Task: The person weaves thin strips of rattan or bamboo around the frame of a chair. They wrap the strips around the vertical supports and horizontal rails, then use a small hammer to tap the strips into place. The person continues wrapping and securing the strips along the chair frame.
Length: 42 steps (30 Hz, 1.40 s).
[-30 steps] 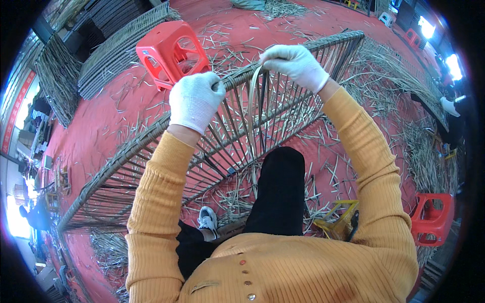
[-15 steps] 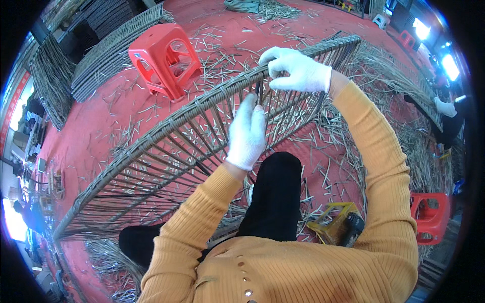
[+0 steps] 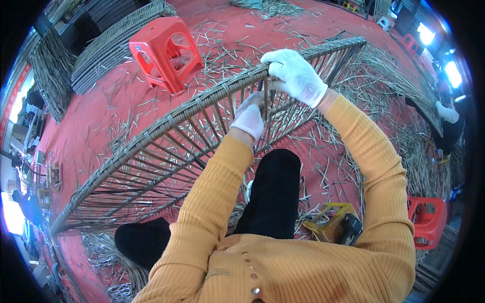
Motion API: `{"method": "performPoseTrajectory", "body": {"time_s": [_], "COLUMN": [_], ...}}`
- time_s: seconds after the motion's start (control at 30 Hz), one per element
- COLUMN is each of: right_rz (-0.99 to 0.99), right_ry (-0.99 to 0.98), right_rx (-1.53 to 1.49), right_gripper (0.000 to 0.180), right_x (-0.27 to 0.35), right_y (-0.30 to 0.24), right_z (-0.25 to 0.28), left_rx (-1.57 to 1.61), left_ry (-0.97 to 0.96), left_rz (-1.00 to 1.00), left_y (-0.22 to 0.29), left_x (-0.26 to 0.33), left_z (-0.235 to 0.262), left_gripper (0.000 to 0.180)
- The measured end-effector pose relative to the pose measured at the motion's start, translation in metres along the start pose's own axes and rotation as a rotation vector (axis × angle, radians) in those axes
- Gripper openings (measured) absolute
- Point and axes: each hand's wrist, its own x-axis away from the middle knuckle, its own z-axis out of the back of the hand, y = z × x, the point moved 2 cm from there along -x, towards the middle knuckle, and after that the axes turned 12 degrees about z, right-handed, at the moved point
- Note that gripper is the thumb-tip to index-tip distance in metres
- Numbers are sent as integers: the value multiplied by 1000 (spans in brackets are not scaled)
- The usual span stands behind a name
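Note:
A long woven rattan-like panel (image 3: 178,117) stands tilted across my lap, its thick wrapped rim uppermost and thin rods running down from it. My right hand (image 3: 298,78), in a white glove, curls over the rim, fingers on top and the thumb side below. Just beneath the rim, my gloved left hand (image 3: 248,117) reaches in among the rods. Its fingers look bent, their tips partly hidden by the rods, and what they pinch does not show clearly. A dark strip runs down from the rim beside these fingers.
A red plastic stool (image 3: 166,53) stands beyond the panel, another red stool (image 3: 427,222) at my right. Near my right knee sits a yellow frame (image 3: 328,219) with a black tool (image 3: 349,228). Cut strips litter the red floor. A bundle of stalks (image 3: 52,70) leans at the far left.
My left hand has gone from lying extended before the rods to bent in among them. My right hand has turned and settled more fully over the rim.

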Motion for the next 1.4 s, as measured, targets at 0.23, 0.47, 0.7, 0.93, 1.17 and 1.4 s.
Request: {"method": "performPoseTrajectory", "body": {"time_s": [0.23,0.47,0.7,0.93,1.17,1.4], "right_rz": [85,-672,-434,-162,37,-534], "right_ry": [148,165,67,-257,17,239], "right_rx": [61,-804,-957,-208,357,-383], "right_gripper": [41,28,25,19,14,28], "right_x": [-2,0,-33,-57,-49,-43], "right_y": [-3,18,2,-21,-52,-32], "right_z": [-5,15,8,11,-10,-4], "left_rx": [-466,-870,-477,-392,466,-411], "left_ry": [268,606,227,98,-211,380], "left_rz": [-119,-453,-583,-314,-245,-334], "left_y": [6,63,175,46,4,105], "left_x": [3,102,176,128,40,153], "left_z": [-11,-51,1,32,17,12], "left_gripper": [27,29,31,53,40,22]}}
